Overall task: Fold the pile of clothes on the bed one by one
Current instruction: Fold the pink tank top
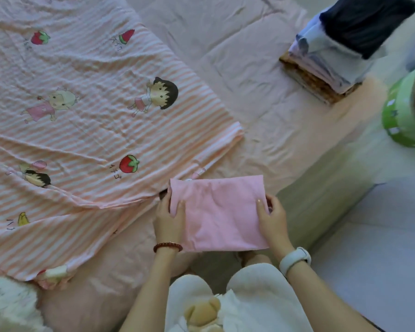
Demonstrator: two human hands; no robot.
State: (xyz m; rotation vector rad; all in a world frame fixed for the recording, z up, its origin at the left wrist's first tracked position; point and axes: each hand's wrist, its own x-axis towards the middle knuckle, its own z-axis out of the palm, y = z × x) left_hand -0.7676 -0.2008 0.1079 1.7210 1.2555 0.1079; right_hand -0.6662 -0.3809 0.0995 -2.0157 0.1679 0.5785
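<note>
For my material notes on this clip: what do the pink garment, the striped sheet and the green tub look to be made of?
Pink garment: soft thin cloth, likely cotton knit; matte, with fine creases, held by both hands.
Striped sheet: light puckered woven fabric, perhaps seersucker; rippled all over, with printed cartoons.
Green tub: rigid, smooth, slightly glossy; plastic or coated card, too blurred to tell.

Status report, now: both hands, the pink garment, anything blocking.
Left hand and right hand each pinching an end of the folded pink garment. Garment flat near bed edge. Folded stack far right; nothing in the way.
</note>
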